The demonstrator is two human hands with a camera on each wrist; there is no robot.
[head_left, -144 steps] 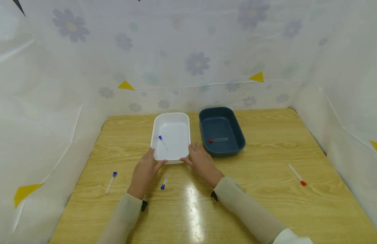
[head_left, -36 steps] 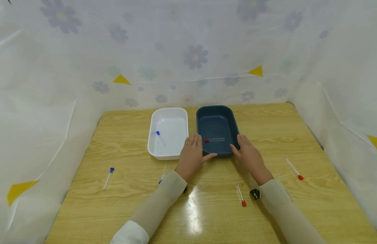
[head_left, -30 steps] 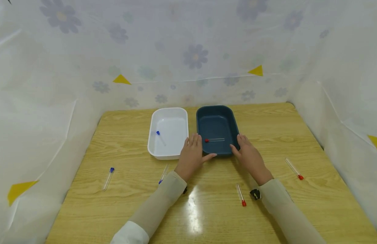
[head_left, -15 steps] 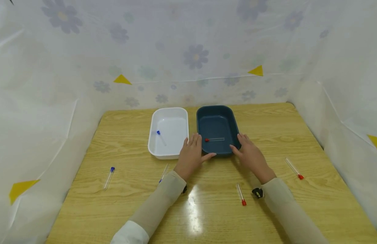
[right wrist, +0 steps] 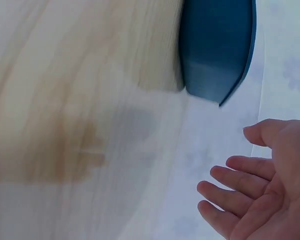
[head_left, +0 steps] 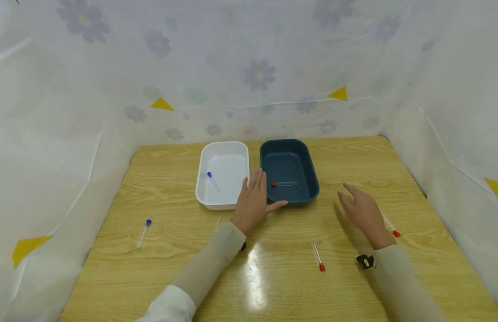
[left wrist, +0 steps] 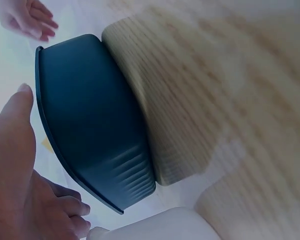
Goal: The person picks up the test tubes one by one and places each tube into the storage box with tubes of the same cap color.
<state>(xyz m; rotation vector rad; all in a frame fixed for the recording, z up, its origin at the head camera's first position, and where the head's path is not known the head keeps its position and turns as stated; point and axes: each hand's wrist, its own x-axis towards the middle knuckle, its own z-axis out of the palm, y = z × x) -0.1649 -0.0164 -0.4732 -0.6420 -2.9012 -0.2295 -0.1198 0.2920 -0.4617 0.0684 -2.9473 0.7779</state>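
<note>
My left hand (head_left: 252,203) lies between the white tray (head_left: 228,165) and the dark blue tray (head_left: 287,163), fingers straight and thumb stretched along the blue tray's front. In the left wrist view its fingers are beside the blue wall (left wrist: 90,100); contact is unclear. Apart from the blue tray, to its right, my right hand (head_left: 361,214) hangs over the table with relaxed fingers and holds nothing. A blue-capped test tube (head_left: 213,181) lies in the white tray, and a red-capped test tube (head_left: 284,184) in the blue one.
On the wooden table (head_left: 184,273) lie a blue-capped tube (head_left: 143,235) at left, a red-capped tube (head_left: 318,256) near the front, and another red-capped tube (head_left: 396,233) partly behind my right hand. My left sleeve hides much of one more tube (head_left: 219,223).
Both hands were at the white tray first, then at the blue tray's front corners. Now the right hand has left the blue tray and moved right; the left has barely moved.
</note>
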